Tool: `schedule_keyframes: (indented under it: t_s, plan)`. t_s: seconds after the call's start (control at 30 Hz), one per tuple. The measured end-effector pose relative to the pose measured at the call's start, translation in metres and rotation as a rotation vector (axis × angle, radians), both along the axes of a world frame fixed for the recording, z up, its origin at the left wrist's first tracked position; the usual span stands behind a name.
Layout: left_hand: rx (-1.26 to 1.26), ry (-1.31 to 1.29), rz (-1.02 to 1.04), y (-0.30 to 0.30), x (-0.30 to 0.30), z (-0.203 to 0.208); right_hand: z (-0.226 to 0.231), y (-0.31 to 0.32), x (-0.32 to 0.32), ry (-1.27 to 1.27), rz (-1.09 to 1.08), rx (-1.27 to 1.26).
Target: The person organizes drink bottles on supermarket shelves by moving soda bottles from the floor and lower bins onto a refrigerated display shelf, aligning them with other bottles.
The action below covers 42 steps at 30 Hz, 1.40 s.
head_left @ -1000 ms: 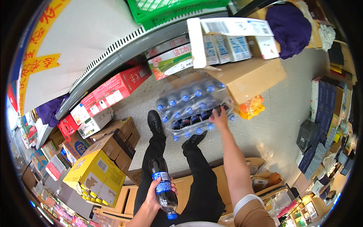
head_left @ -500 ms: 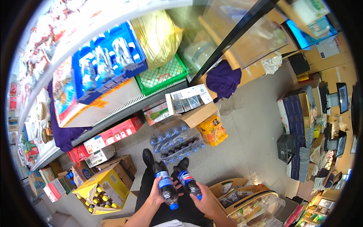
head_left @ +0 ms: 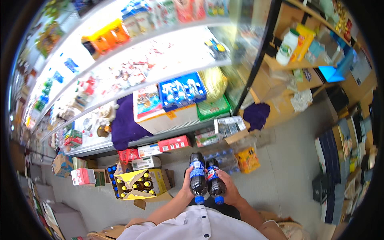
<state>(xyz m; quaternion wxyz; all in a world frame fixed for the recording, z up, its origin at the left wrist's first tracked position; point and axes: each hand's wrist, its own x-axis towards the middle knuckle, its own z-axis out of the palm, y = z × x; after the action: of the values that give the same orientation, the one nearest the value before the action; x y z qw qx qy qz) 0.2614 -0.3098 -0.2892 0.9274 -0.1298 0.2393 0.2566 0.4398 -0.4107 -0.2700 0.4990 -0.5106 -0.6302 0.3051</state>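
Observation:
Two dark cola bottles with blue labels and blue caps are side by side before me, caps pointing toward me. My left hand point(head_left: 187, 181) is closed round the left bottle point(head_left: 198, 185). The right bottle point(head_left: 217, 187), a little shorter, is gripped by my right hand point(head_left: 227, 182). The bottles sit close together and seem to touch; my fingers behind them are mostly hidden. On the floor beyond lies a plastic-wrapped pack of bottles point(head_left: 225, 159), partly covered by the bottles I hold. An orange wrapped pack point(head_left: 248, 160) rests to its right.
Ahead stands a lit shelf unit holding a blue crate point(head_left: 182, 104), a green crate point(head_left: 214, 110) and a purple cloth point(head_left: 126, 124). An open yellow box of bottles point(head_left: 160, 182) sits on the floor at left. Cardboard boxes and a black bin point(head_left: 321, 188) stand right.
My view has tilted up, showing more shelves. Both bottles have come together from slightly apart, the right one turning more upright in the picture; both hands keep hold.

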Motion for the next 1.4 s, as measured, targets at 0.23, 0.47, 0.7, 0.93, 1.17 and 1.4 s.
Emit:
schedule_keyframes:
  t_s: [0.23, 0.47, 0.7, 0.93, 1.17, 1.4]
  plan:
    - [-0.027, 0.034, -0.018, -0.025, -0.036, 0.045, 0.044, 0.002, -0.016, 0.065, 0.066, 0.034]
    - [-0.090, 0.162, 0.007, 0.002, -0.120, 0.030, 0.039, 0.003, -0.035, 0.412, -0.145, -0.215]
    - [0.098, 0.340, 0.211, 0.030, -0.219, 0.056, 0.022, 0.000, -0.042, 0.166, -0.442, -0.339]
    - [0.475, 0.361, 0.491, 0.070, -0.281, 0.138, -0.007, 0.010, -0.039, 0.209, -0.549, -0.227]
    - [0.573, -0.084, 0.564, 0.155, -0.340, 0.195, -0.012, 0.055, -0.035, 0.406, -0.522, -0.262]
    - [0.642, 0.066, 0.640, 0.232, -0.355, 0.334, -0.052, 0.133, -0.020, 0.143, -0.579, -0.401]
